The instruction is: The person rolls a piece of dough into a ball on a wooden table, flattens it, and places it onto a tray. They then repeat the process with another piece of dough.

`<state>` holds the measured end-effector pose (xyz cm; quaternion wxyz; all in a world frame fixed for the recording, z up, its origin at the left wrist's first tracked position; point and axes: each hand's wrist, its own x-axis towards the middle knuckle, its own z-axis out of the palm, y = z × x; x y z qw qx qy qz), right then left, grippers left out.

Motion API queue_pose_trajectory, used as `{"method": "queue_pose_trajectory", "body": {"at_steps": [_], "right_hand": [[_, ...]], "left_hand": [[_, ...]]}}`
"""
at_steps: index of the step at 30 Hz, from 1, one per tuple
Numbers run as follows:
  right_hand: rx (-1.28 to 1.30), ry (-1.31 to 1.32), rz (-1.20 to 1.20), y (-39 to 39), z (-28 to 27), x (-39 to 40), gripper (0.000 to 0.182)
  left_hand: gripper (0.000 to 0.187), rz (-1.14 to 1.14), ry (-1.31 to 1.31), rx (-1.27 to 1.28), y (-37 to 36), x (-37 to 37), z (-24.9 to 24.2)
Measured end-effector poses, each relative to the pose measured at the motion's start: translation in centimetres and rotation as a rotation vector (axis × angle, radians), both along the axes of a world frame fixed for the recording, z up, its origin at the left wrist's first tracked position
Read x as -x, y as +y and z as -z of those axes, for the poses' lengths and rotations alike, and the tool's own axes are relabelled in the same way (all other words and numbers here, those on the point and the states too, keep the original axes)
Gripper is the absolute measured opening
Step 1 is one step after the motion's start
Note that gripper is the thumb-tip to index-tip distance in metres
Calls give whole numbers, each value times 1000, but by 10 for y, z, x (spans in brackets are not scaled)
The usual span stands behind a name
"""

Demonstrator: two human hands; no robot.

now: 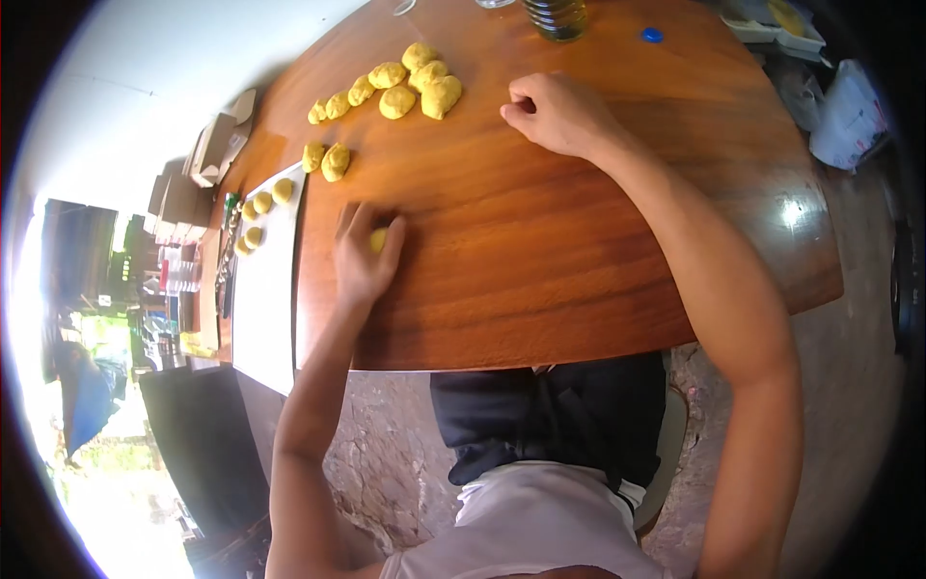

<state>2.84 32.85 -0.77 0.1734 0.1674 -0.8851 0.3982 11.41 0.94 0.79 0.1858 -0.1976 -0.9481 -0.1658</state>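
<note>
My left hand [369, 253] is curled over a yellow dough ball [379, 240] on the wooden table [502, 261]. Its fingers cover most of the ball. Farther up the table, my right hand [558, 114] is closed in a loose fist, with a dark hollow between thumb and fingers and nothing visible inside. To the left of that fist, several yellow dough lumps [396, 102] lie in a cluster. Two more lumps [336, 162] rest just beyond my left hand. Several smoother, rounder balls [282, 190] sit on a white tray [265, 309] at the table's left side.
A ridged jar of dark liquid [557, 17] stands at the far edge, with a blue cap [652, 36] to its right. Cardboard boxes [212, 150] are beyond the tray. A white plastic bag [849, 116] and white containers [776, 29] lie at the far right.
</note>
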Motion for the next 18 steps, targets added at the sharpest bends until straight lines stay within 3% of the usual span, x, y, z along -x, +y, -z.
{"method": "queue_pose_trajectory", "body": {"at_steps": [3, 5, 8, 11, 14, 18], "right_hand": [[-82, -50, 6, 2, -4, 1, 25], [-44, -5, -6, 5, 3, 2, 25], [-16, 7, -31, 6, -3, -3, 26], [-43, -52, -22, 7, -8, -2, 26], [-63, -80, -20, 3, -1, 0, 26], [-87, 5, 21, 0, 0, 0, 25]], "left_hand": [[22, 147, -76, -225, 46, 26, -5], [30, 225, -219, -217, 69, 26, -7], [37, 324, -50, -55, 59, -14, -1], [39, 271, -142, -11, 22, -62, -5], [34, 246, -128, -60, -8, -38, -3], [36, 211, -129, -187, 32, 36, 0]]}}
